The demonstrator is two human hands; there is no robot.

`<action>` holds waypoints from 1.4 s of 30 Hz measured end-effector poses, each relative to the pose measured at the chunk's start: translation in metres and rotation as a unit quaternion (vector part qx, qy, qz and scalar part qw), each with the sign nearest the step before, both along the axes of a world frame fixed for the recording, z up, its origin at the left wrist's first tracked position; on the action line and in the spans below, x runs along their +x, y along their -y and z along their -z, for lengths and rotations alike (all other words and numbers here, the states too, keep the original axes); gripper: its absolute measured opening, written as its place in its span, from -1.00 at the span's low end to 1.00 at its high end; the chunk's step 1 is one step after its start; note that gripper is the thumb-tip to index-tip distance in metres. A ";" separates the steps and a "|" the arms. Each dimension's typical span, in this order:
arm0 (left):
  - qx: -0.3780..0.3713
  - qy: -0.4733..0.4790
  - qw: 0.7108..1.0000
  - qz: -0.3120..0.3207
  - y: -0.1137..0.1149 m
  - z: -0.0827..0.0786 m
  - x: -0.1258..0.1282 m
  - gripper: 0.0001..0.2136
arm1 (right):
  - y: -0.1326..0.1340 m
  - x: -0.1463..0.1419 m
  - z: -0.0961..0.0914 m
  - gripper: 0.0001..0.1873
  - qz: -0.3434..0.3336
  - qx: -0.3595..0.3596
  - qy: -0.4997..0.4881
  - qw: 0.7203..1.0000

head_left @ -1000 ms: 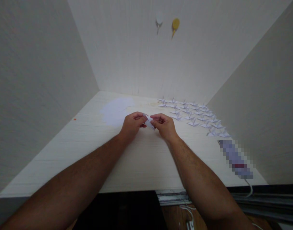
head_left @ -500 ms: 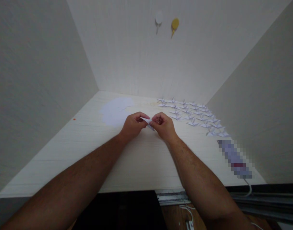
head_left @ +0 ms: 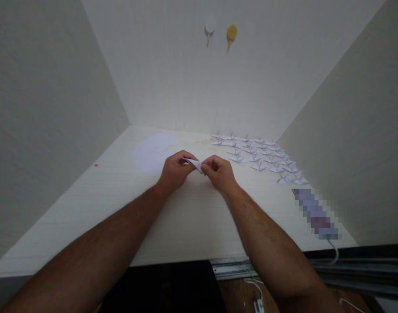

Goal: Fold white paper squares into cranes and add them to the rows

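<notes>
Between my two hands, over the middle of the white tabletop, is a small piece of folded white paper. My left hand pinches its left end between thumb and fingers. At the paper's right end, my right hand grips it with thumb and forefinger. Part of the paper is hidden by the fingertips. To the right of my hands, several white folded paper cranes stand in rows. Loose white paper sheets lie overlapping to the left, partly behind my left hand.
A pixelated flat object with a white cable lies near the right edge. Panels enclose the table at the left, back and right. A white hook and a yellow hook are on the back panel. A small orange spot shows at left.
My left hand has shifted slightly left, and the paper between my hands is turned so that more of its length shows. The whole view has moved a little.
</notes>
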State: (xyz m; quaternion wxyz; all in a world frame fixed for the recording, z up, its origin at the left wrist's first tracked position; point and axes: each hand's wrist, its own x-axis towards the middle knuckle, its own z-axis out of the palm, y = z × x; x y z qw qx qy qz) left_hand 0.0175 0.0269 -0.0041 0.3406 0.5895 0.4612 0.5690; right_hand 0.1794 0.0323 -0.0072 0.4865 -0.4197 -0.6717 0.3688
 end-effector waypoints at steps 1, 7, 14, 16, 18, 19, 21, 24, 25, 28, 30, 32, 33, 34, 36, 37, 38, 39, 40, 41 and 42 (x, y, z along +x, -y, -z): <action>-0.001 0.001 1.000 0.001 0.000 0.000 0.000 -0.86 | 0.001 0.000 0.000 -0.86 0.007 0.006 0.011 1.000; -0.020 -0.003 1.000 0.005 0.003 -0.003 0.000 -0.84 | 0.004 0.001 -0.004 -0.84 0.021 0.042 0.059 0.997; -0.043 0.027 0.998 0.024 0.002 -0.003 -0.001 -0.87 | 0.005 0.001 -0.004 -0.84 0.012 0.044 0.061 0.997; -0.046 0.041 0.998 0.033 0.000 -0.001 -0.002 -0.86 | 0.005 0.000 -0.004 -0.83 0.012 0.046 0.066 0.997; -0.050 0.047 0.997 0.041 -0.001 0.000 -0.003 -0.85 | 0.006 0.000 -0.005 -0.84 0.016 0.050 0.075 0.996; -0.052 0.048 0.996 0.046 -0.002 0.001 -0.003 -0.85 | 0.006 0.000 -0.005 -0.84 0.018 0.053 0.079 0.995; -0.055 0.048 0.996 0.054 -0.003 0.003 -0.005 -0.85 | 0.006 0.000 -0.005 -0.84 0.023 0.059 0.088 0.994; -0.055 0.039 0.996 0.058 -0.005 0.004 -0.006 -0.86 | 0.004 0.000 -0.004 -0.83 0.024 0.057 0.089 0.994; -0.054 0.037 0.996 0.059 -0.005 0.004 -0.006 -0.86 | 0.004 0.000 -0.004 -0.84 0.023 0.054 0.085 0.995; -0.048 0.051 0.996 0.063 -0.005 0.003 -0.006 -0.87 | 0.002 0.000 -0.002 -0.85 0.023 0.040 0.062 0.997; -0.045 0.066 0.995 0.062 -0.004 0.001 -0.005 -0.88 | 0.002 0.000 -0.002 -0.86 0.025 0.026 0.050 0.998; -0.042 0.072 0.995 0.056 -0.003 -0.001 -0.004 -0.89 | 0.001 0.000 -0.001 -0.86 0.023 0.012 0.040 0.999; -0.042 0.070 0.995 0.055 -0.003 -0.001 -0.004 -0.89 | 0.001 0.000 -0.001 -0.85 0.018 0.007 0.033 0.999; -0.041 0.066 0.996 0.055 -0.003 -0.001 -0.003 -0.89 | 0.001 0.000 -0.001 -0.84 0.011 0.003 0.024 1.000; -0.038 0.054 0.996 0.060 -0.003 -0.001 -0.004 -0.88 | 0.001 -0.001 0.000 -0.80 -0.005 0.000 0.004 1.000; -0.037 0.047 0.996 0.064 -0.003 -0.001 -0.004 -0.88 | 0.001 -0.001 0.000 -0.78 -0.011 -0.001 -0.005 1.000; -0.037 0.041 0.996 0.067 -0.004 -0.001 -0.005 -0.87 | 0.001 -0.001 0.001 -0.77 -0.015 -0.001 -0.012 1.000; -0.038 0.039 0.996 0.070 -0.004 -0.001 -0.005 -0.85 | 0.001 -0.001 0.001 -0.76 -0.015 -0.002 -0.016 1.000; -0.040 0.041 0.996 0.072 -0.004 -0.001 -0.005 -0.84 | 0.000 -0.001 0.001 -0.76 -0.015 -0.002 -0.017 1.000; -0.042 0.050 0.995 0.073 -0.003 -0.002 -0.005 -0.83 | 0.000 -0.001 0.001 -0.77 -0.013 -0.002 -0.015 1.000; -0.046 0.064 0.994 0.074 -0.003 -0.002 -0.005 -0.83 | -0.001 -0.001 0.002 -0.77 -0.011 -0.002 -0.011 1.000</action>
